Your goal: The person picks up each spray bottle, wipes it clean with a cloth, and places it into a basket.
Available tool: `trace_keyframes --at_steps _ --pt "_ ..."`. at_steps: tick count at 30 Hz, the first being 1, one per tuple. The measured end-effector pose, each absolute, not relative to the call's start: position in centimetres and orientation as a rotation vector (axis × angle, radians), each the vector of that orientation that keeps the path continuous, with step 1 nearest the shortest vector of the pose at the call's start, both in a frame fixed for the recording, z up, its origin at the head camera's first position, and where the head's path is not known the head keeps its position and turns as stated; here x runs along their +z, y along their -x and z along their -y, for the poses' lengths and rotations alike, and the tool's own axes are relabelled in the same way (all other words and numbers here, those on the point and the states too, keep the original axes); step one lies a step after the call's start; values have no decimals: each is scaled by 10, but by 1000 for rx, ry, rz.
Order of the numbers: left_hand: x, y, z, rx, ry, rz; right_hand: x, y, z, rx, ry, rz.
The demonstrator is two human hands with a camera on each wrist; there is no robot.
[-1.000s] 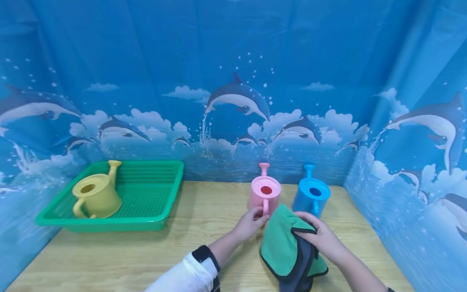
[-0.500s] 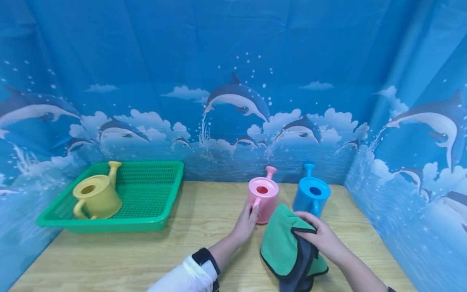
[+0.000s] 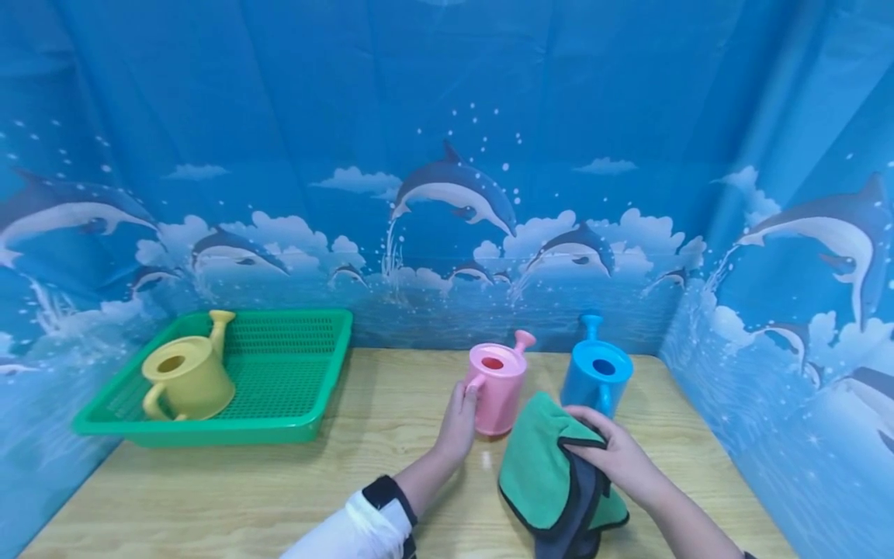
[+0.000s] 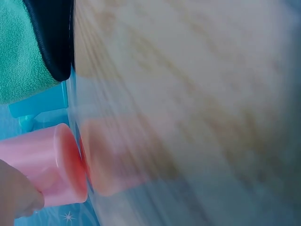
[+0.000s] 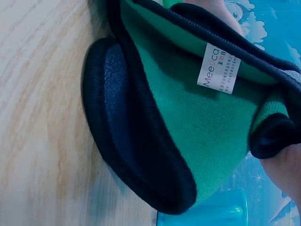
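Note:
My left hand (image 3: 457,423) grips the handle of a pink watering can (image 3: 499,392), whose spout points to the back right. In the left wrist view the can's base (image 4: 75,165) is tilted a little, right at the table surface. From my right hand (image 3: 618,458) hangs a green cloth (image 3: 534,473) with a dark grey back and black edging, pinched between thumb and fingers. A white label (image 5: 219,68) shows on the cloth in the right wrist view. Behind the cloth stands a blue watering can (image 3: 594,376), its lower part partly hidden.
At the left, a green plastic basket (image 3: 279,431) holds a yellow watering can (image 3: 188,380). The wooden table (image 3: 391,404) is bordered at the back and right by a blue dolphin-print sheet (image 3: 447,101).
My left hand has taken hold of the pink can's handle and drawn the can left and nearer, its spout turning to the right. The right hand and cloth have stayed put.

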State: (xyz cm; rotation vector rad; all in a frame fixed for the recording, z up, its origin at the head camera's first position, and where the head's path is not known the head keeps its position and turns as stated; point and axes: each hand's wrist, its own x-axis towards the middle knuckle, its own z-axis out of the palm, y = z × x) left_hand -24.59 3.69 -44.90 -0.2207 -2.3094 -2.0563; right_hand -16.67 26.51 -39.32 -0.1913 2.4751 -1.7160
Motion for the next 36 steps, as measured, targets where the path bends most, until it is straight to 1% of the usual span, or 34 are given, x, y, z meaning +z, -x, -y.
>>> trace_keyframes --at_steps 7,16,25,32,36 --pt "-448 244 -28 -2080 128 2285 -393 166 -264 -1711 193 -2478" --pt "-433 239 -10 -2093 130 2278 -392 165 -263 -1712 215 -2486" --pt "-418 233 4 -2224 132 2201 -390 168 -260 -1692 208 -2509" --pt "-408 227 8 -2273 1 2182 -385 167 -257 -1728 196 -2550" --pt "-403 227 12 -2306 8 2164 -378 162 -253 -1718 197 -2681"
